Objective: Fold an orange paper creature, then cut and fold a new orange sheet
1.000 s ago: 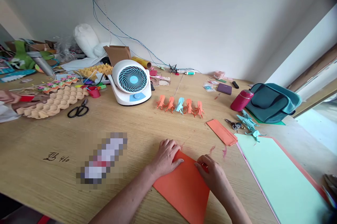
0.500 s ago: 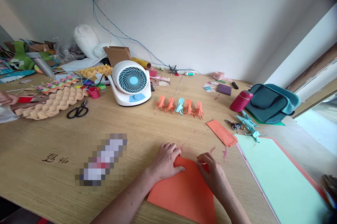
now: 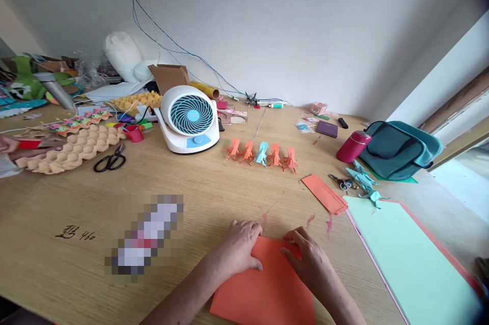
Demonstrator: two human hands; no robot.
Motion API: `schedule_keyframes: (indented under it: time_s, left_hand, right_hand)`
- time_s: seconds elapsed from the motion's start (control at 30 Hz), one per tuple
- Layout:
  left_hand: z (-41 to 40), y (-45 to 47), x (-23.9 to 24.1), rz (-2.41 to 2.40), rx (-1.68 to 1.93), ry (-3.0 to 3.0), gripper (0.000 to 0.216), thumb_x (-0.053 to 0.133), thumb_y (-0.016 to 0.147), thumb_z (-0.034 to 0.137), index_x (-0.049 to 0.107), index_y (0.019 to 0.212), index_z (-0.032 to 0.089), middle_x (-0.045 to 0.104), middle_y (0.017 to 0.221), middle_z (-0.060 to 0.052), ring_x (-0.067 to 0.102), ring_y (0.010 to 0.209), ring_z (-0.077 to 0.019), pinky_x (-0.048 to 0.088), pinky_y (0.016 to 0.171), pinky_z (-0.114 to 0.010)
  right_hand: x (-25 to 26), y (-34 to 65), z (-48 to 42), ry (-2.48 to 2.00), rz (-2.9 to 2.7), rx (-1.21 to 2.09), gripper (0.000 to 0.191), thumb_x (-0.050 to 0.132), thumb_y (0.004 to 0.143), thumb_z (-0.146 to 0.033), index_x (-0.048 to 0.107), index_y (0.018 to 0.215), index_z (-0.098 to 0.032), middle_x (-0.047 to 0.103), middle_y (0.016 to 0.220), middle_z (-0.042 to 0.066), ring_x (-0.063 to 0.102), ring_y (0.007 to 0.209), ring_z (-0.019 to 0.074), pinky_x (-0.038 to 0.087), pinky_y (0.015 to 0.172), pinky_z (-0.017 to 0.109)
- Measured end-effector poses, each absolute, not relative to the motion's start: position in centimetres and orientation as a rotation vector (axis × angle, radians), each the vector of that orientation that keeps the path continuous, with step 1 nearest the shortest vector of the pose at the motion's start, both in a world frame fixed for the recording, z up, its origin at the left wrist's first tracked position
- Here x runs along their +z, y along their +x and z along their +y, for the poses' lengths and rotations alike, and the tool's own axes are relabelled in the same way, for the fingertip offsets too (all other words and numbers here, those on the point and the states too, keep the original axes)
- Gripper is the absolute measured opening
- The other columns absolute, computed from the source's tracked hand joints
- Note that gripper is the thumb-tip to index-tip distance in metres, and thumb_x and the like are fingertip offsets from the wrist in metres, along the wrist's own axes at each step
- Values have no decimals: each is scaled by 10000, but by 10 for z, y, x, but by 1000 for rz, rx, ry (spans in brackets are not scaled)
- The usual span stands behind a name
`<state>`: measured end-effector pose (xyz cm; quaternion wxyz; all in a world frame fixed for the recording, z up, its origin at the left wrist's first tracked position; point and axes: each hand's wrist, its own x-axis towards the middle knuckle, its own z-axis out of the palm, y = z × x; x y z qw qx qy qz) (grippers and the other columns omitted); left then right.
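Observation:
A large orange sheet of paper lies on the table right in front of me. My left hand holds its far left corner, with the thumb on top of the sheet and the curled fingers at the edge. At the far right corner, my right hand grips the paper between bent fingers and thumb. The far edge runs straight between both hands, and the fingertips are partly hidden.
Beyond the sheet stands a row of folded orange and blue paper figures. Folded orange strips, pale green sheets, keys and a red bottle are to the right. Left are a fan, scissors and another person's hand.
My right fingers have flattened down at the far right corner, where they were pinching it higher. My left hand has shifted slightly toward me along the paper's edge.

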<state>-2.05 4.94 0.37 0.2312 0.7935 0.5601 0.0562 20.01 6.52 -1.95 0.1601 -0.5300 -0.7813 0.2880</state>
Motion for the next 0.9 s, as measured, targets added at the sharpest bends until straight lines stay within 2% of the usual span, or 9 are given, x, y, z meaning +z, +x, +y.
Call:
schedule_keyframes:
  time_s: [0.17,0.27,0.43,0.67,0.9]
  left_hand:
    - [48,-19,3,1549,208,2207,503,866,570,417,540,892,209,561,1066,-52,535,1022,-274,408,825,-355]
    - [47,-17,3,1537,202,2212,458,848,611,379,518,876,205,571,1037,-44,537,1000,-264,406,809,-352]
    - [44,-15,3,1486,214,2176,425,804,686,347,512,968,220,608,1042,-30,560,993,-249,395,846,-363]
    - [42,-13,3,1516,200,2239,379,803,676,333,546,929,217,557,1113,-51,534,1034,-271,411,841,-375]
    - [40,-10,3,1454,208,2149,390,754,724,303,503,1011,221,627,1057,-33,583,980,-250,399,850,-364]
  right_hand:
    - [-16,198,62,-1523,-2258,798,114,554,850,-262,610,945,-232,591,984,60,609,909,214,462,803,329]
    - [-14,197,61,-1488,-2301,722,79,580,847,-259,610,910,-220,590,964,63,584,925,229,446,816,348]
    - [-12,194,59,-1501,-2314,687,50,594,836,-239,604,884,-228,583,955,49,591,880,212,448,780,325]
    - [-7,192,54,-1577,-2381,643,60,593,850,-270,606,893,-230,600,928,46,604,861,215,433,734,308]
    - [-5,191,52,-1576,-2384,623,67,613,836,-270,574,820,-219,607,899,42,586,835,214,419,724,308]
